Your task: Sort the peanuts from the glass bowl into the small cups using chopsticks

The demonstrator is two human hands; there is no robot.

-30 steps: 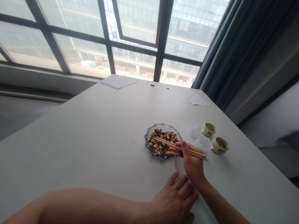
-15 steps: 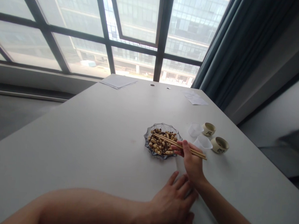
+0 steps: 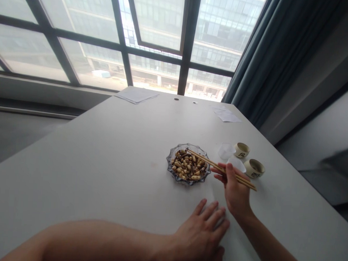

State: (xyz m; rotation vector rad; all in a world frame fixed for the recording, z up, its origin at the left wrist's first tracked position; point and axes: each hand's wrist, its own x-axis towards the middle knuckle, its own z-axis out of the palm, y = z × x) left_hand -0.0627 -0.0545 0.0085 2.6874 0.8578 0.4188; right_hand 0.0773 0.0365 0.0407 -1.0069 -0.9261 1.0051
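Pale wooden chopsticks (image 3: 204,159) sit grasped in the right hand (image 3: 237,195), thumb on top, their back ends jutting out past the hand to the right. From this grip they slant forward and left over a clear glass dish (image 3: 169,165) with a scalloped rim, which stands on the white table (image 3: 103,169) just to the left of the right fingertips. The tips reach the far part of the heaped nuts (image 3: 186,165) inside it; whether they pinch a piece is too small to tell. The left hand (image 3: 201,235) lies back upward on the table with fingers spread, gripping nothing that shows, nearer the camera than the dish and apart from it. Beyond the right hand, two translucent tubs (image 3: 226,150) stand beside two cream cups (image 3: 254,169) with dark markings.
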